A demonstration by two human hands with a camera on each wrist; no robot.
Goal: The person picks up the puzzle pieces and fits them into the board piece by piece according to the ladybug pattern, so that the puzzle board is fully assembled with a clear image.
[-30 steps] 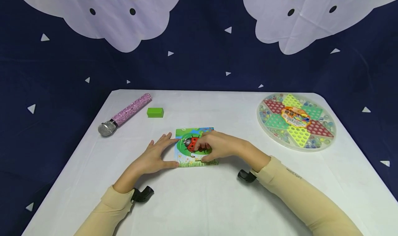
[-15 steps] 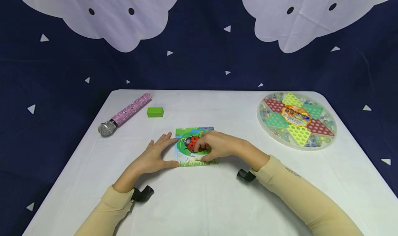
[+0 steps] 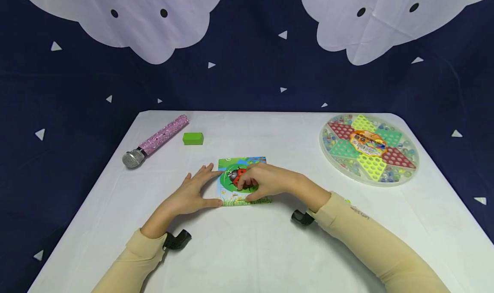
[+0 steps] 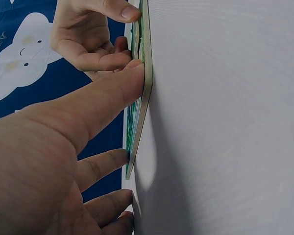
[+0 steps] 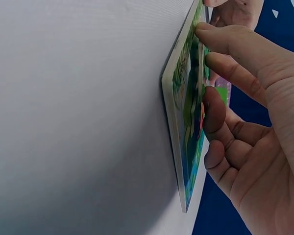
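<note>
A square ladybug jigsaw puzzle (image 3: 227,196) lies flat on the white table, its picture facing up. My left hand (image 3: 189,196) is spread at its left side, thumb on the lower left corner and index finger at the upper left edge. Over the right half, my right hand (image 3: 270,181) has its fingers bent down and pinches a puzzle piece (image 3: 240,195) between thumb and index finger, low on the picture. From the right wrist view, the piece's edge stands slightly above the board's frame (image 5: 172,105). The hand hides part of the ladybug (image 3: 234,177).
A pink glittery microphone (image 3: 162,136) and a green block (image 3: 193,138) lie at the back left. The round Chinese checkers set (image 3: 368,149) with marbles is at the back right. A small yellow-green thing (image 3: 348,201) peeks out behind the right sleeve.
My right hand has shifted slightly left with the puzzle piece, whose outline now shows less against the picture. The left hand keeps its place. The yellow-green thing now shows past the sleeve.
</note>
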